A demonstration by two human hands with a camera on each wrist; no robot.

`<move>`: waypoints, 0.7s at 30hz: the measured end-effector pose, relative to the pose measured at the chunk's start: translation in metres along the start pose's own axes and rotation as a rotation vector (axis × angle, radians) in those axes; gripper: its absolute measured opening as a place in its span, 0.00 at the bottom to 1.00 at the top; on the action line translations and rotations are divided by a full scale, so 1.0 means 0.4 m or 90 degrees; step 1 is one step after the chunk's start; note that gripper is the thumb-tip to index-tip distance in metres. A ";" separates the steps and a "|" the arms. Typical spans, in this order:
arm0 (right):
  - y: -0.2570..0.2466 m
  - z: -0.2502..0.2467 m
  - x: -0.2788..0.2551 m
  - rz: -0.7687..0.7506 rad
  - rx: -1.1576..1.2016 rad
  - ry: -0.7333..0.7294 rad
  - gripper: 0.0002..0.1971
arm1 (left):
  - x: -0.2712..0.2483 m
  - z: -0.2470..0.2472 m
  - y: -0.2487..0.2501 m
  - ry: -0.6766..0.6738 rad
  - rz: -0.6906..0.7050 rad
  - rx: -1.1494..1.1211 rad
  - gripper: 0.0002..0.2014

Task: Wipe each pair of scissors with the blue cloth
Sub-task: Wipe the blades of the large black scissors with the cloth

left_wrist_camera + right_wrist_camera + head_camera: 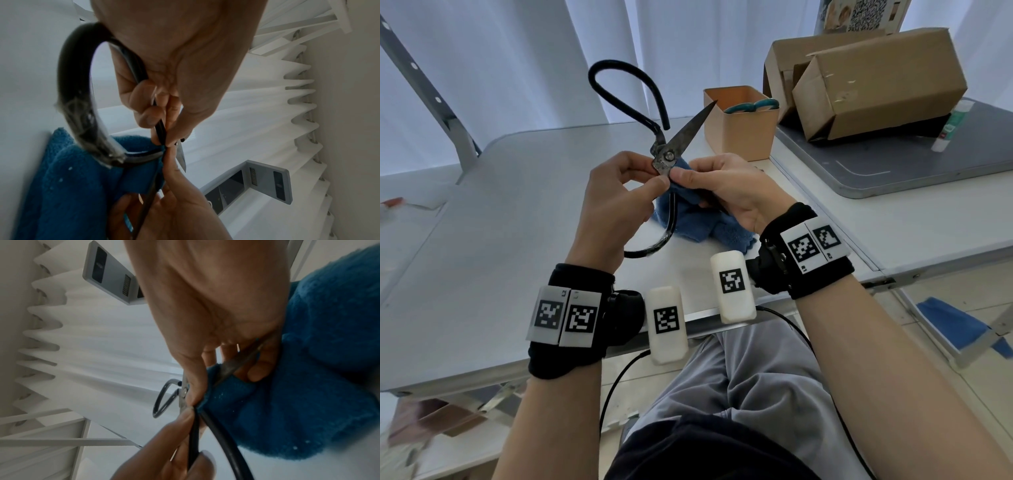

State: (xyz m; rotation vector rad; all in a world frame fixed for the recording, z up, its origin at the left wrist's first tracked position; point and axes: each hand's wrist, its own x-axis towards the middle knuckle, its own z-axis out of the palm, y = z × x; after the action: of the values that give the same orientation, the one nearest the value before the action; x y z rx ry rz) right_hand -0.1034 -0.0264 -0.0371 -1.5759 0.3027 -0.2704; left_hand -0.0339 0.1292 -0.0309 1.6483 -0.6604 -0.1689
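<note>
Large black-handled scissors [688, 130] are held splayed wide above the white table [500, 222], one dark blade pointing up and right. My left hand [650, 174] pinches the shank just below the pivot; in the left wrist view the fingers [162, 129] clamp the thin black shank. My right hand [688, 176] pinches the blue cloth [702, 222] folded round the other blade, which is mostly hidden. The right wrist view shows that blade running between my fingers [255, 369] and the cloth [308, 402]. The rest of the cloth lies bunched on the table.
An orange box [739, 137] behind my hands holds teal-handled scissors [751, 106]. On the grey table [928, 164] to the right sit an open cardboard box [876, 85] and a glue stick [952, 125]. White curtains hang behind.
</note>
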 end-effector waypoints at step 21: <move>0.002 -0.007 -0.008 0.023 0.050 -0.100 0.04 | -0.015 -0.028 0.014 0.006 -0.057 -0.025 0.04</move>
State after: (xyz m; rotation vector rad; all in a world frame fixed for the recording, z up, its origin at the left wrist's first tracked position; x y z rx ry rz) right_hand -0.1073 -0.0279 -0.0378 -1.5027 0.1954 -0.1286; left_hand -0.0355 0.1417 -0.0250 1.6412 -0.5728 -0.2373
